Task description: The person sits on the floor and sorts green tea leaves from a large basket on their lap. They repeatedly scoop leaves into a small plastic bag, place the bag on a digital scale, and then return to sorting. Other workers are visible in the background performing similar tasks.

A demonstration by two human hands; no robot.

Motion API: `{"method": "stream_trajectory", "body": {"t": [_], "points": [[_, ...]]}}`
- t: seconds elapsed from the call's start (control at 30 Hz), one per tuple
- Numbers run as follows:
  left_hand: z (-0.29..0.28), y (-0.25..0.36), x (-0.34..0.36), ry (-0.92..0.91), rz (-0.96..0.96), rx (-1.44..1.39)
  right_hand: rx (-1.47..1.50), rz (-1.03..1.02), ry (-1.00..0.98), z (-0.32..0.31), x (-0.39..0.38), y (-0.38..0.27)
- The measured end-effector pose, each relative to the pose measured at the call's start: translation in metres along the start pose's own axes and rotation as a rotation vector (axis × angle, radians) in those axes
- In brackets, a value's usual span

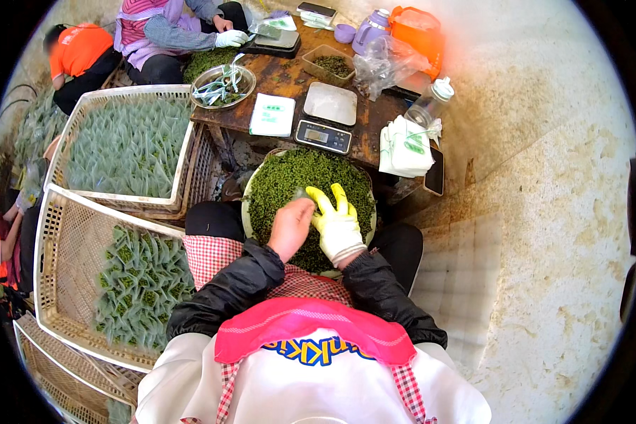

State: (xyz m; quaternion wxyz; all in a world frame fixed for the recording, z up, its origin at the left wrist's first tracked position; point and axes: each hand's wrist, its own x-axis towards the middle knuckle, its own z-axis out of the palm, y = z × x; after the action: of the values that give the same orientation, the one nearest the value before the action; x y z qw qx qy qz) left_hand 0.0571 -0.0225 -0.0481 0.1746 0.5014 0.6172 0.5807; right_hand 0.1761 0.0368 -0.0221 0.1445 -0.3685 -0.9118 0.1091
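Note:
Both my hands are over a round basin (246,212) heaped with small green berry-like grains (297,169). My left hand (290,229) is bare, its fingers closed round a small translucent plastic bag (300,193), of which only a little shows. Close beside it, my right hand (337,225) wears a white glove with yellow-coated fingers. Two of those fingers stretch out apart, one tip near the bag; the thumb side is partly hidden.
Ahead, a wooden table (279,71) carries a digital scale (323,136), stacked bags (406,147), a metal bowl (223,86) and a clear bottle (429,102). At left, white crates (49,261) hold filled bags (145,290). Another person's gloved hand (231,38) is by a second scale (271,44).

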Motion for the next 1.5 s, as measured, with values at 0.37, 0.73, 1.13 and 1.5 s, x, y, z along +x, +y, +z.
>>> {"method": "stream_trajectory", "body": {"t": [0.37,0.73,1.13,1.5], "points": [[-0.015,0.004,0.016,-0.084,-0.502,-0.228,-0.026,-0.201,0.017,-0.045,-0.016,-0.001],[0.004,-0.003,0.006,-0.044,-0.051,0.042,0.012,0.257,-0.153,0.001,0.006,-0.003],[0.009,-0.012,0.008,-0.095,-0.133,-0.039,-0.06,0.208,-0.215,-0.004,0.009,0.012],[-0.025,0.048,0.071,-0.254,-0.426,-0.275,1.229,0.033,-0.124,-0.047,0.013,0.115]]}}
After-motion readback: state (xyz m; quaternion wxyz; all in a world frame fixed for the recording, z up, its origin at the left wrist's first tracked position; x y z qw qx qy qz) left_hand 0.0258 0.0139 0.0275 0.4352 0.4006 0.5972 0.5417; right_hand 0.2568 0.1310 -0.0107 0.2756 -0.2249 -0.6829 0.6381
